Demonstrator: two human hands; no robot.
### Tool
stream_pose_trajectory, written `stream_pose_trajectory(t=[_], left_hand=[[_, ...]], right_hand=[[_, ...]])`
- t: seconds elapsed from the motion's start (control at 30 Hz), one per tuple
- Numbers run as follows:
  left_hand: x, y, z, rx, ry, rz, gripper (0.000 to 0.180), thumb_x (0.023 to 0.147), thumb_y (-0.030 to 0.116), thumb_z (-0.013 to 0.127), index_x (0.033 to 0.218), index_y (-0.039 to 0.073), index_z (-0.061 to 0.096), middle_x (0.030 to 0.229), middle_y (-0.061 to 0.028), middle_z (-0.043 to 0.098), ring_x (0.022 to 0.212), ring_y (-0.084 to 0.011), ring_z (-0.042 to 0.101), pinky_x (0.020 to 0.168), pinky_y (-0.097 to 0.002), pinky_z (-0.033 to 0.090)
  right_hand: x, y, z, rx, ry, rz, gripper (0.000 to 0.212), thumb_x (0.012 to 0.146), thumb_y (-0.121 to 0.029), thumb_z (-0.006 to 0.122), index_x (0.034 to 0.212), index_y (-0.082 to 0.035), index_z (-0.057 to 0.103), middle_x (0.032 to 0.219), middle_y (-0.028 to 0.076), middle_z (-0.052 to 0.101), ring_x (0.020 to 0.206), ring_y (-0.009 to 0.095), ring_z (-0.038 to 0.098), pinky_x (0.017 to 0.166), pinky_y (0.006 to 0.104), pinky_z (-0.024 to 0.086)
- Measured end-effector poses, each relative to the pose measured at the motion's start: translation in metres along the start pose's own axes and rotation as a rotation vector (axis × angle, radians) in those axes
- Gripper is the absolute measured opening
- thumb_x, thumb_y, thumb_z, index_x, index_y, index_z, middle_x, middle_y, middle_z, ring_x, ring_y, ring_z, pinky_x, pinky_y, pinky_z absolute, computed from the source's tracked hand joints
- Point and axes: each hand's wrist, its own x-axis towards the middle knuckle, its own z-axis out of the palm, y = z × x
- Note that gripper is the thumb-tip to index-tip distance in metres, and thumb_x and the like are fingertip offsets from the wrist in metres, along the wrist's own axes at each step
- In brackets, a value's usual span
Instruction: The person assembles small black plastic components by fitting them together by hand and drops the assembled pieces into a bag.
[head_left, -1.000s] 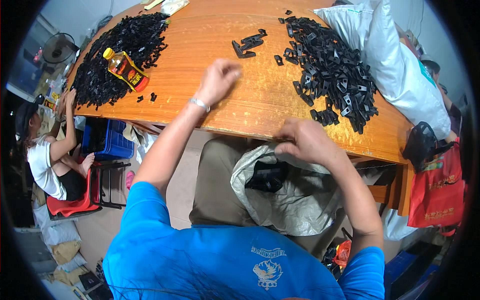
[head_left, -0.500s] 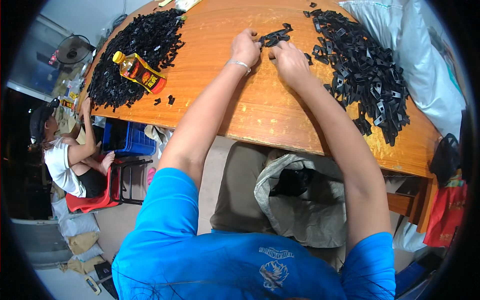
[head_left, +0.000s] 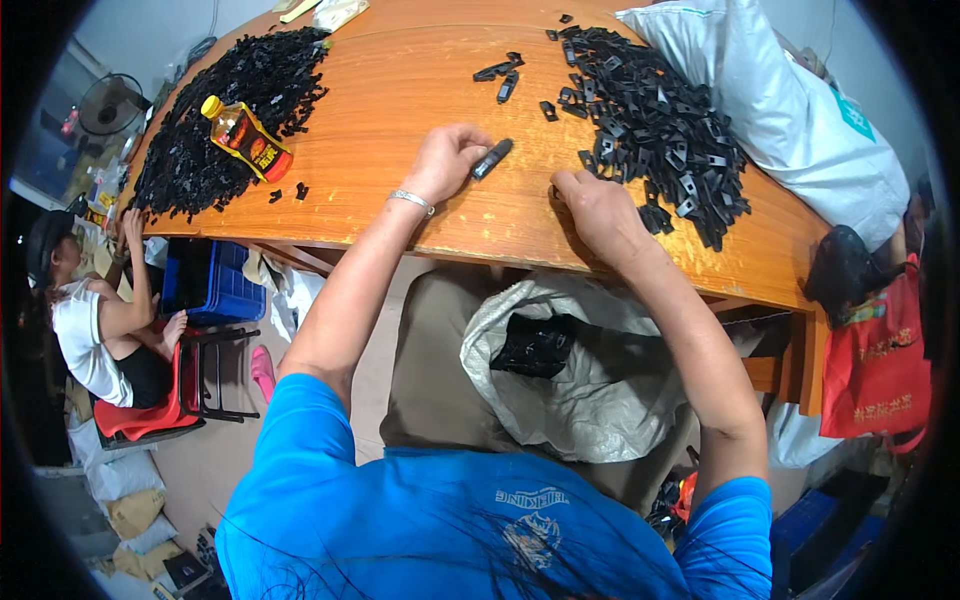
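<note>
My left hand [head_left: 448, 165] is over the wooden table, its thumb and fingers closed on one end of a black plastic clip-like piece [head_left: 493, 158]. To its right, my right hand [head_left: 600, 212] is low over the tabletop with its fingers pinched together; a dark bit shows at the fingertips, too small to name. Farther off lie a few loose black pieces [head_left: 507, 86]. A large heap of black plastic pieces [head_left: 670, 130] with slots spreads to the right. At the left is another heap of smaller black parts [head_left: 240, 90].
A yellow-capped bottle [head_left: 247, 140] leans on the left heap. White sacks [head_left: 770, 100] line the right edge. An open woven sack [head_left: 600, 400] with black contents is at my lap. A person [head_left: 100, 310] sits at left on a red chair beside a blue crate [head_left: 212, 285].
Both hands have drawn back toward me from the small group of black pieces. My left hand now has one piece; several stay behind on the table. The view has shifted slightly.
</note>
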Motion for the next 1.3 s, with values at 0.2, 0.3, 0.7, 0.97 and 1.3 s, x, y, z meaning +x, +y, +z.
stream_pose_trajectory(t=[0.2, 0.3, 0.7, 0.97, 1.3], left_hand=[[-0.012, 0.014, 0.002, 0.273, 0.198, 0.201, 0.024, 0.092, 0.015, 0.080, 0.108, -0.003, 0.075, 0.099, -0.0203, 0.075, 0.091, -0.0317, 0.074, 0.083, -0.0403, 0.058], [-0.034, 0.031, 0.014, 0.325, 0.196, 0.150, 0.031, 0.086, 0.021, 0.086, 0.105, -0.001, 0.074, 0.097, -0.0194, 0.074, 0.089, -0.0333, 0.072, 0.080, -0.0427, 0.057], [-0.050, 0.030, 0.044, 0.224, 0.117, 0.368, 0.019, 0.084, 0.005, 0.083, 0.102, 0.003, 0.077, 0.094, -0.0124, 0.068, 0.093, -0.0322, 0.066, 0.082, -0.0412, 0.053], [-0.048, 0.026, 0.044, 0.193, 0.095, 0.348, 0.018, 0.084, 0.004, 0.083, 0.101, 0.004, 0.077, 0.092, -0.0116, 0.067, 0.091, -0.0313, 0.066, 0.081, -0.0410, 0.053], [-0.052, 0.038, 0.052, 0.247, 0.216, 0.225, 0.024, 0.086, 0.010, 0.084, 0.107, 0.004, 0.076, 0.090, -0.0129, 0.067, 0.079, -0.0288, 0.067, 0.072, -0.0397, 0.054]], right_hand=[[-0.015, -0.002, -0.006, -0.057, 0.044, -0.028, 0.006, 0.092, -0.004, 0.058, 0.097, -0.002, 0.061, 0.093, 0.021, 0.064, 0.084, 0.040, 0.072, 0.074, 0.0478, 0.059], [-0.019, 0.001, -0.008, -0.077, 0.040, 0.005, 0.006, 0.093, -0.006, 0.061, 0.097, -0.002, 0.063, 0.095, 0.019, 0.066, 0.085, 0.039, 0.072, 0.075, 0.0477, 0.059], [0.002, 0.009, 0.005, 0.273, 0.197, 0.173, 0.019, 0.089, -0.019, 0.082, 0.105, -0.009, 0.081, 0.099, 0.010, 0.068, 0.090, 0.035, 0.070, 0.078, 0.0467, 0.055], [0.014, 0.020, 0.004, 0.188, 0.066, 0.117, 0.019, 0.088, -0.019, 0.081, 0.104, -0.009, 0.081, 0.098, 0.011, 0.069, 0.092, 0.035, 0.070, 0.079, 0.0468, 0.055], [0.017, 0.028, 0.010, 0.235, 0.209, 0.188, 0.020, 0.088, -0.021, 0.081, 0.103, -0.008, 0.079, 0.100, 0.014, 0.069, 0.090, 0.038, 0.071, 0.079, 0.0464, 0.056]])
